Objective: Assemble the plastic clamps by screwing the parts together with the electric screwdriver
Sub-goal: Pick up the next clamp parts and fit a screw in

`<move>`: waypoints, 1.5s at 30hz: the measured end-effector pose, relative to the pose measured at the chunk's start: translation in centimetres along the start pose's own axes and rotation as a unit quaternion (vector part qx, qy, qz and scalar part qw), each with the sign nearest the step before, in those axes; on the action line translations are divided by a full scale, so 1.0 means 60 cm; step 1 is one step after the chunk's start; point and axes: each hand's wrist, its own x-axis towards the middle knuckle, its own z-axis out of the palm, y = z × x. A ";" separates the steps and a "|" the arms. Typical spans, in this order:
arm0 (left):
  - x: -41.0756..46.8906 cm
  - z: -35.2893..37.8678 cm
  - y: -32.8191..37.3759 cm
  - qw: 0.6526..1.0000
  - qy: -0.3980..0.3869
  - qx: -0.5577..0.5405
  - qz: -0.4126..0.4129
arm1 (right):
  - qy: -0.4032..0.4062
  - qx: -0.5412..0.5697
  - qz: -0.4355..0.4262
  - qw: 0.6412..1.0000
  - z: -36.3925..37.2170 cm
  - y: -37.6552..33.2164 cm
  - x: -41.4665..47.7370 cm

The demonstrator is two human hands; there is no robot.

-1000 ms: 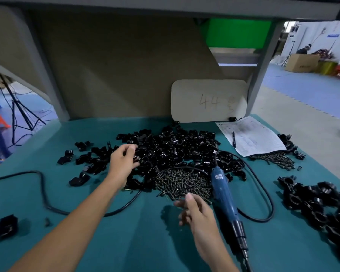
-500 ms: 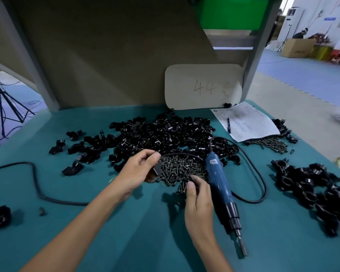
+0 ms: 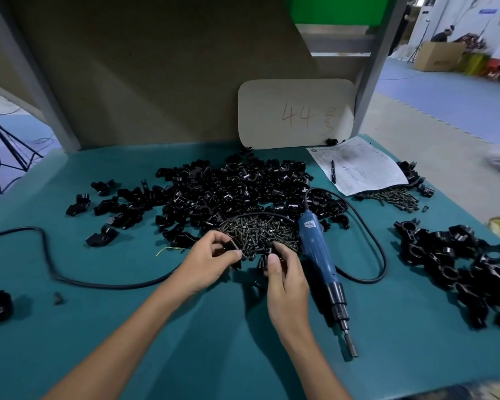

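Note:
A big heap of loose black clamp parts [image 3: 237,186] covers the middle of the green table [image 3: 214,327]. In front of it lies a pile of dark screws [image 3: 260,230]. My left hand [image 3: 207,262] pinches a black clamp part [image 3: 231,246] at the near left edge of the screws. My right hand [image 3: 285,274] has its fingers curled into the near edge of the screw pile; what it grips is hidden. The blue electric screwdriver [image 3: 319,255] lies on the table just right of my right hand, bit toward me.
The screwdriver's black cable [image 3: 49,262] loops across the table on the left and right. Assembled black clamps [image 3: 456,261] are heaped at the right. A paper sheet with a pen [image 3: 358,166], a second screw pile [image 3: 393,196] and a card marked 44 [image 3: 295,114] stand behind.
My left hand came out of the clamp heap toward me holding a black part. My right hand moved forward into the near edge of the screw pile.

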 end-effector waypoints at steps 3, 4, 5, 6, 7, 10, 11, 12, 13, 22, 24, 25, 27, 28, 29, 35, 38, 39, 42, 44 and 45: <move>0.001 0.006 -0.017 0.998 0.006 0.056 0.029 | -0.008 -0.003 0.001 1.000 0.000 0.000 0.001; 0.000 0.007 -0.024 0.997 0.005 0.072 0.039 | -0.014 -0.002 0.001 1.000 0.000 0.001 0.001; -0.002 0.009 -0.029 0.996 0.002 0.078 0.046 | -0.019 -0.001 0.001 1.000 0.000 0.001 0.001; -0.004 0.011 -0.034 0.995 -0.003 0.082 0.054 | -0.025 -0.002 0.000 1.000 -0.001 0.001 0.001; -0.006 0.013 -0.038 0.994 -0.008 0.085 0.064 | -0.031 -0.004 -0.001 1.000 -0.001 0.001 0.001; -0.010 0.021 -0.042 0.991 -0.010 0.090 0.102 | -0.052 -0.022 -0.002 0.998 0.000 0.002 0.003; -0.011 0.024 -0.042 0.990 -0.013 0.087 0.109 | -0.056 -0.032 -0.004 0.998 0.000 0.003 0.005; -0.011 0.027 -0.042 0.991 -0.018 0.078 0.111 | -0.057 -0.041 -0.008 0.997 0.001 0.004 0.005; -0.011 0.030 -0.043 0.992 -0.023 0.066 0.109 | -0.059 -0.049 -0.012 0.997 0.001 0.005 0.006; -0.019 0.036 -0.049 0.994 0.011 0.018 0.110 | -0.093 -0.074 -0.018 0.993 0.004 0.014 0.008; -0.022 0.036 -0.054 0.994 0.034 0.032 0.104 | -0.094 -0.078 -0.023 0.992 0.004 0.013 0.009; -0.023 0.037 -0.056 0.993 0.040 0.033 0.104 | -0.096 -0.081 -0.024 0.992 0.004 0.012 0.008; -0.027 0.038 -0.056 0.993 0.048 0.027 0.105 | -0.096 -0.096 -0.030 0.990 0.004 0.010 0.007; -0.029 0.037 -0.055 0.993 0.052 0.024 0.107 | -0.091 -0.108 -0.036 0.989 0.004 0.010 0.006; -0.030 0.038 -0.054 0.992 0.057 0.023 0.111 | -0.087 -0.120 -0.042 0.988 0.004 0.009 0.005; -0.033 0.039 -0.058 0.991 0.064 0.010 0.114 | -0.089 -0.141 -0.049 0.985 0.003 0.005 0.005; -0.032 0.038 -0.061 0.991 0.068 0.013 0.113 | -0.094 -0.149 -0.053 0.983 0.002 0.005 0.003; -0.032 0.038 -0.062 0.991 0.068 0.014 0.113 | -0.094 -0.150 -0.054 0.983 0.002 0.005 0.003; -0.032 0.038 -0.064 0.992 0.064 0.005 0.111 | -0.097 -0.154 -0.057 0.982 0.001 0.005 0.005; -0.032 0.038 -0.064 0.992 0.062 -0.001 0.107 | -0.097 -0.156 -0.059 0.981 0.002 0.005 0.005; -0.031 0.038 -0.064 0.992 0.061 -0.004 0.106 | -0.095 -0.155 -0.059 0.982 0.002 0.006 0.005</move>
